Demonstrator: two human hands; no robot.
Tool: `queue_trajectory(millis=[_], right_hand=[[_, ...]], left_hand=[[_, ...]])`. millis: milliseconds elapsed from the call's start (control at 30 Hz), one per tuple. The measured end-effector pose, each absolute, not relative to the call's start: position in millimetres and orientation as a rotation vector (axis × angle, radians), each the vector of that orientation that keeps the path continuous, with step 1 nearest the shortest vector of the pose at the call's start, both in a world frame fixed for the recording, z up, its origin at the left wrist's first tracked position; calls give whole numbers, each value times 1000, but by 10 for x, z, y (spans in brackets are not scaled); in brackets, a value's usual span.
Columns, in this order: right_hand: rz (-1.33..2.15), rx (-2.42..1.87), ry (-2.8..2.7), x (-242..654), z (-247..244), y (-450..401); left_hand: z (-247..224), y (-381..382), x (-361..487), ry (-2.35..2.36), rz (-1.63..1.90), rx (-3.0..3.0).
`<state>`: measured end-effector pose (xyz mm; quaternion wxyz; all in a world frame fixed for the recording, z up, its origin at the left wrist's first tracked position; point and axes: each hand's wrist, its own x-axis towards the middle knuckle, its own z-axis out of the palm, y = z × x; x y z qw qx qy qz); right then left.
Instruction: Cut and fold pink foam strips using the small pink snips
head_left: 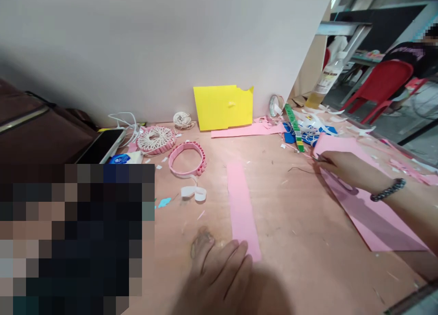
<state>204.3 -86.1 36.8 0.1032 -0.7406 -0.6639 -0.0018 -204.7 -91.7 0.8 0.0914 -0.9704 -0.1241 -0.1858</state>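
My left hand (222, 269) lies flat on the table, fingertips on the near end of a pink paper strip (241, 201). At the right, my right hand (338, 166) is closed above a large pink sheet (372, 223). A small dark tip pokes out at its fingertips, but the object itself is mostly hidden. Beyond the left hand sit a pink paper ring (178, 170) with small rolls along one side and a white paper bow (194, 193). Farther back is a pink round piece laced with cream string (155, 139).
A yellow sheet (222, 107) leans on the wall. Beside it are a tape roll (275, 106), a green packet (294, 128) and paper scraps. A bottle (326, 82) stands back right; a string ball (182, 120), phone (101, 146) and brown bag (44, 128) are left. A person sits beyond.
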Motion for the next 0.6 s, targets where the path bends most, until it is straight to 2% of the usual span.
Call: queue_trajectory(millis=[100,233,400,600], right_hand=[[118,-1976,-2078,1440,562,-913],[559,-1543,-2401,488,577,-989],[474,-1567,-2473,88,332,-696],[146,-1617,-2480,304,314,-229]], left_hand=[[8,-945,-2046,-310,-541,-2836],[-18,-963,-2065,-274,-500,-2779],[-40,-978,-2078,-291,-484,-2729],[-8,-931,-2099,-278,-518,-2810]])
